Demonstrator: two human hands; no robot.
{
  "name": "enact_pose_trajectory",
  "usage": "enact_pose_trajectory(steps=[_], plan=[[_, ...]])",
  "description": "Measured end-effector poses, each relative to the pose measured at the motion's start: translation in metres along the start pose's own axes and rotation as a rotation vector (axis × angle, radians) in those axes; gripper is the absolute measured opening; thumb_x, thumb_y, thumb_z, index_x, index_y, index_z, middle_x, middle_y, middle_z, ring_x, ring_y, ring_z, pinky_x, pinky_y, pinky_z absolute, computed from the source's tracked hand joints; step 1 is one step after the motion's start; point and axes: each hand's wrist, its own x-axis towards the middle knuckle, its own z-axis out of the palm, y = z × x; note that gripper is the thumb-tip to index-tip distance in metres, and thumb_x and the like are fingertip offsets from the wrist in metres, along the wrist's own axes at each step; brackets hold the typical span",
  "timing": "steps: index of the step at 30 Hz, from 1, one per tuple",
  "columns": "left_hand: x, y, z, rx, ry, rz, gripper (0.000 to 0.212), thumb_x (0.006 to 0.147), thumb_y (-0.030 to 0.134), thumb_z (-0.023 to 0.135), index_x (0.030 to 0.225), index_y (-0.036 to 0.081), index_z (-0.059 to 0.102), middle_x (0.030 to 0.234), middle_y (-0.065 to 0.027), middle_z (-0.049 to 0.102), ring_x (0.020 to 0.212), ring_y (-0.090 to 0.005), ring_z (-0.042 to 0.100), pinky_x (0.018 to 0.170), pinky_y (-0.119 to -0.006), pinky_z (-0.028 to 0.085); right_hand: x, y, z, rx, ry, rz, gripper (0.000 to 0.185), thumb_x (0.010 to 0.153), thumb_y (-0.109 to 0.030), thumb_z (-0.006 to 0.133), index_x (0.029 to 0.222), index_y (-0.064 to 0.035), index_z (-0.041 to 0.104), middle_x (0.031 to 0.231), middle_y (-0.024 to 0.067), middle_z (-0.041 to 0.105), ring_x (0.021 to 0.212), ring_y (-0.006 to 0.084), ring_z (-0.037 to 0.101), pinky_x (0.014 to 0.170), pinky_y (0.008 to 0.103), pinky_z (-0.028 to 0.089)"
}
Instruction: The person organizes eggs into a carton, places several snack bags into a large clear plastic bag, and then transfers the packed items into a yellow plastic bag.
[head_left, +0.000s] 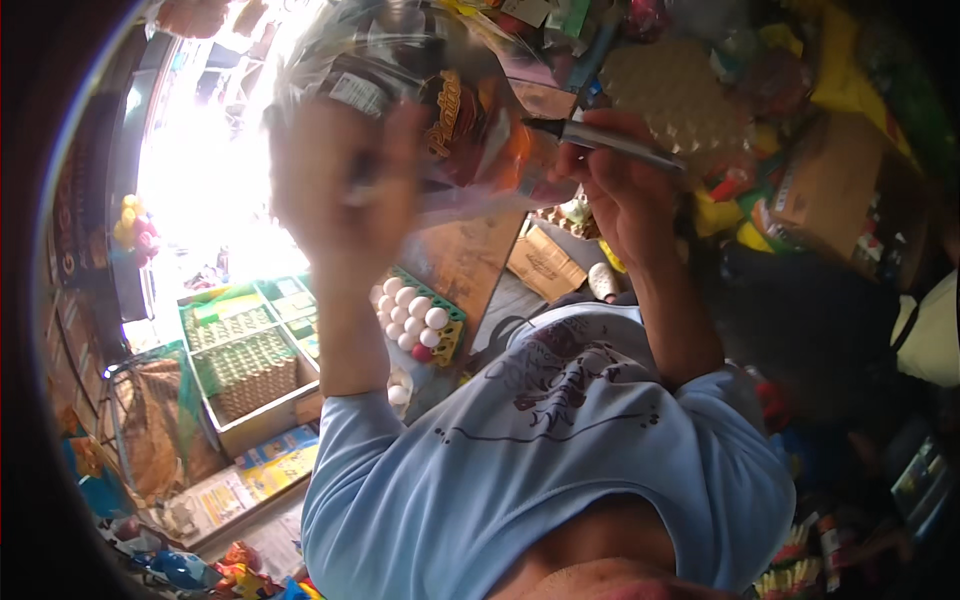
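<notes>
A clear plastic bag (491, 161) is up in front of me, with dark brown and orange printed packaging inside that bears writing. My left hand (337, 187) is at the bag's near left side, heavily blurred by motion. Whether its fingers grip the plastic I cannot tell. Between the fingers of my right hand (626, 187) is a grey marker pen (619, 142), its dark end pointing left towards the bag. The fingertips of that hand are close to the bag's right edge; contact there is unclear.
White eggs and one red one sit in an egg tray (446, 349) on a wooden tabletop (484, 259). To the left, a divided crate (259, 411) holds stacked egg trays under green netting. Cardboard boxes (829, 184) and colourful packets crowd the right. Strong light glares at upper left.
</notes>
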Motion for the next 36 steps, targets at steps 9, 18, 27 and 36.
enact_pose_trajectory(steps=[9, 18, 27, 36], plan=[[0.020, 0.100, 0.066, -0.315, -0.183, -0.305, 0.048, 0.079, -0.002, 0.069, 0.121, 0.004, 0.047, 0.085, -0.0167, 0.067, 0.078, -0.0402, 0.070, 0.065, -0.046, 0.053, 0.035, -0.092, -0.006, -0.166, -0.149, -0.067, 0.028, 0.105, -0.026, 0.061, 0.120, -0.0035, 0.052, 0.111, 0.0166, 0.068, 0.099, 0.0218, 0.072, 0.085, 0.0328, 0.061], [0.078, 0.131, 0.141, -0.562, -0.347, -0.536, 0.060, 0.080, -0.002, 0.068, 0.132, 0.011, 0.042, 0.085, -0.0186, 0.072, 0.079, -0.0380, 0.072, 0.067, -0.042, 0.053, 0.076, -0.152, -0.085, -0.372, -0.108, 0.075, 0.022, 0.105, -0.021, 0.061, 0.115, -0.0028, 0.054, 0.102, 0.0101, 0.069, 0.089, 0.0168, 0.072, 0.082, 0.0298, 0.060], [0.112, 0.147, 0.205, -0.669, -0.421, -0.674, 0.055, 0.080, 0.003, 0.066, 0.129, 0.007, 0.041, 0.069, -0.0192, 0.065, 0.069, -0.0422, 0.068, 0.063, -0.050, 0.051, 0.107, -0.163, -0.151, -0.288, -0.087, 0.145, 0.021, 0.103, -0.018, 0.064, 0.114, -0.0018, 0.058, 0.102, 0.0133, 0.073, 0.095, 0.0197, 0.072, 0.083, 0.0316, 0.061], [0.078, 0.127, 0.272, -0.967, -0.643, -0.528, 0.075, 0.081, 0.006, 0.076, 0.145, 0.007, 0.037, 0.103, -0.0184, 0.068, 0.083, -0.0303, 0.073, 0.065, -0.042, 0.054, 0.164, -0.161, -0.236, -0.598, -0.436, 0.414, 0.015, 0.095, -0.014, 0.074, 0.105, -0.0029, 0.071, 0.099, 0.0032, 0.074, 0.091, 0.0087, 0.068, 0.081, 0.0278, 0.056]])
